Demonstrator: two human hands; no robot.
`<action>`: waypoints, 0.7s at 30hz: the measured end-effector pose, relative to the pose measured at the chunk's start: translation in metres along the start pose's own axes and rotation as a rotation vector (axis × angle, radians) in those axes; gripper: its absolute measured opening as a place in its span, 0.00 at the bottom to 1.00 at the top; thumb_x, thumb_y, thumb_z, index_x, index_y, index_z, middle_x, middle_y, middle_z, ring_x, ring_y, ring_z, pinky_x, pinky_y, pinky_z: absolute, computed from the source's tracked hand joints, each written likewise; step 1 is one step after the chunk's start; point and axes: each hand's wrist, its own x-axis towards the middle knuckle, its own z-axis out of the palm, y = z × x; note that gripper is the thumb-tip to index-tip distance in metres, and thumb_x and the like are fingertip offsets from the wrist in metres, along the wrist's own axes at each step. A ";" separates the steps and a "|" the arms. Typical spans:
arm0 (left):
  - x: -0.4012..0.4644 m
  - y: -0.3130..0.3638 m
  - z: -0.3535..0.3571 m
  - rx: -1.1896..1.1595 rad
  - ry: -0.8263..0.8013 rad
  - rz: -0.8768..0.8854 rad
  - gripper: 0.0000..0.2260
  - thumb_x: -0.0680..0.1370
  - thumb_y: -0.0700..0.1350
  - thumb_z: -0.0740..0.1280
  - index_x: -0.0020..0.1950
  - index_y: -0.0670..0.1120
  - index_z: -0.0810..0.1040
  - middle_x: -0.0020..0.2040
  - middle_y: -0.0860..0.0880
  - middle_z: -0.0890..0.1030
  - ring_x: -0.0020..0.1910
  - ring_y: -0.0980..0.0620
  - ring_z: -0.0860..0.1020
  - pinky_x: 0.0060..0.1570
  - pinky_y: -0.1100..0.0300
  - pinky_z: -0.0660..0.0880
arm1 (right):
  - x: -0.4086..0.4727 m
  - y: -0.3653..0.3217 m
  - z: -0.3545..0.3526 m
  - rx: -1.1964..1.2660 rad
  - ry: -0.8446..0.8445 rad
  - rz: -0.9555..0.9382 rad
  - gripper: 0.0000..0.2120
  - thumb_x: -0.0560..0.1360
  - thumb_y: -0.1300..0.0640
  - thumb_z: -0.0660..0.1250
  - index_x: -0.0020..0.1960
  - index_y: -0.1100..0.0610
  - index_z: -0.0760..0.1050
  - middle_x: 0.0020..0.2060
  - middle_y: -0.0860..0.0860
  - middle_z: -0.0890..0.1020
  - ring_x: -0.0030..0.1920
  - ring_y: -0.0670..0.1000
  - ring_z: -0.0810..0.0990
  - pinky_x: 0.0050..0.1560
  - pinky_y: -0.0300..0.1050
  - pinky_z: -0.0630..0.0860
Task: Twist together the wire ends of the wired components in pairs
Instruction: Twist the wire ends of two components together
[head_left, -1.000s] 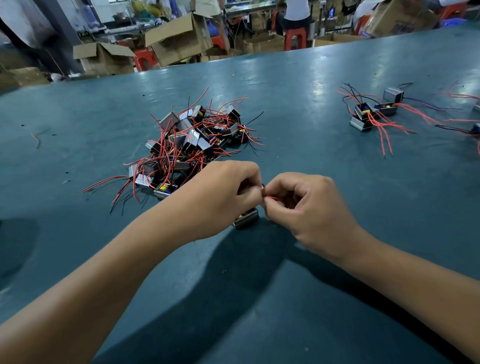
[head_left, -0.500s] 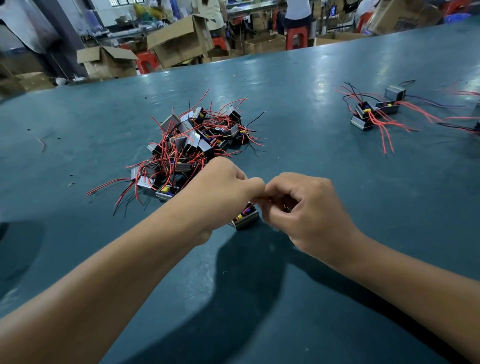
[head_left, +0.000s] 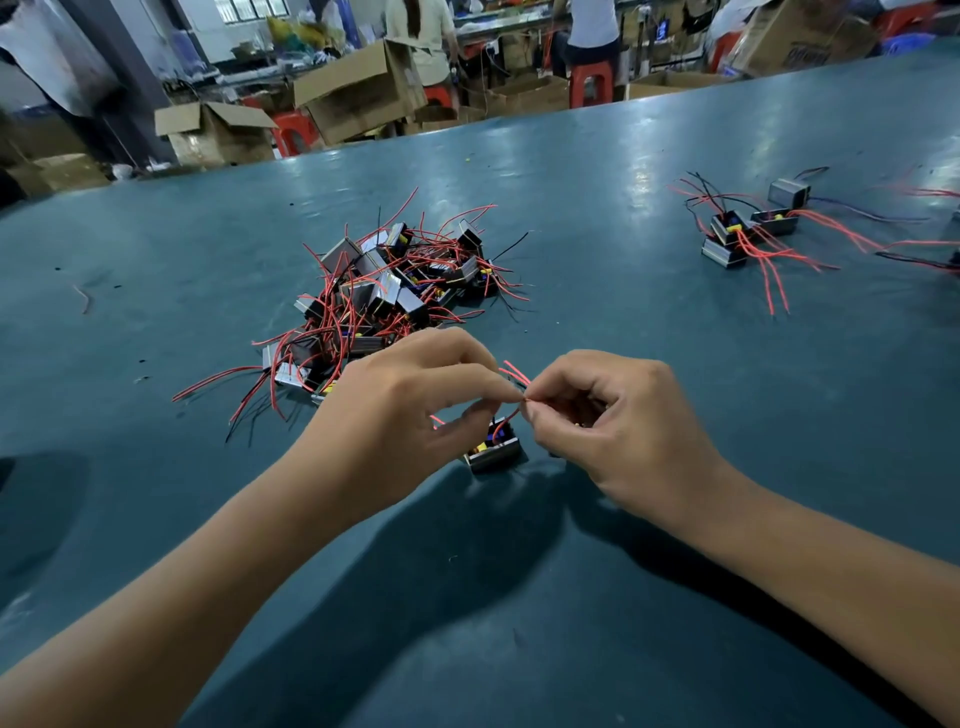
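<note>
A small boxy component (head_left: 493, 452) with yellow and blue parts stands on the teal table (head_left: 597, 322) just under my hands. Red wires (head_left: 511, 421) rise from it to my fingertips. My left hand (head_left: 410, 415) pinches the wires between thumb and forefinger. My right hand (head_left: 618, 421) pinches the same wires from the other side, the fingertips of both hands meeting. Loose red wire ends (head_left: 514, 371) stick up behind the pinch.
A tangled pile of components with red and black wires (head_left: 384, 291) lies just beyond my left hand. A small group of components (head_left: 737, 234) with wires lies at the right. Cardboard boxes (head_left: 358, 93), red stools and people stand beyond the table's far edge.
My hands have lifted slightly and their fingers have loosened, so the red wires between the fingertips and the component below now show. The view has moved closer.
</note>
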 end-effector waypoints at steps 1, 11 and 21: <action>0.000 -0.001 0.000 0.021 0.015 0.019 0.08 0.76 0.39 0.71 0.53 0.47 0.86 0.48 0.52 0.81 0.46 0.51 0.79 0.42 0.49 0.77 | 0.000 0.000 0.000 0.007 0.005 0.004 0.05 0.71 0.63 0.71 0.39 0.55 0.81 0.30 0.48 0.79 0.30 0.45 0.75 0.33 0.36 0.70; 0.000 -0.011 0.008 -0.031 0.063 0.072 0.06 0.77 0.42 0.72 0.53 0.47 0.87 0.48 0.51 0.81 0.46 0.50 0.79 0.46 0.52 0.76 | 0.000 0.000 -0.001 0.103 -0.028 0.048 0.04 0.72 0.62 0.71 0.39 0.55 0.81 0.29 0.50 0.78 0.30 0.42 0.72 0.33 0.34 0.68; -0.015 0.007 0.016 -0.404 0.023 -0.300 0.11 0.76 0.45 0.71 0.58 0.53 0.84 0.55 0.56 0.79 0.55 0.53 0.78 0.47 0.72 0.70 | -0.001 0.002 0.001 0.139 0.013 0.062 0.04 0.72 0.64 0.71 0.40 0.56 0.81 0.29 0.50 0.78 0.29 0.42 0.73 0.32 0.36 0.69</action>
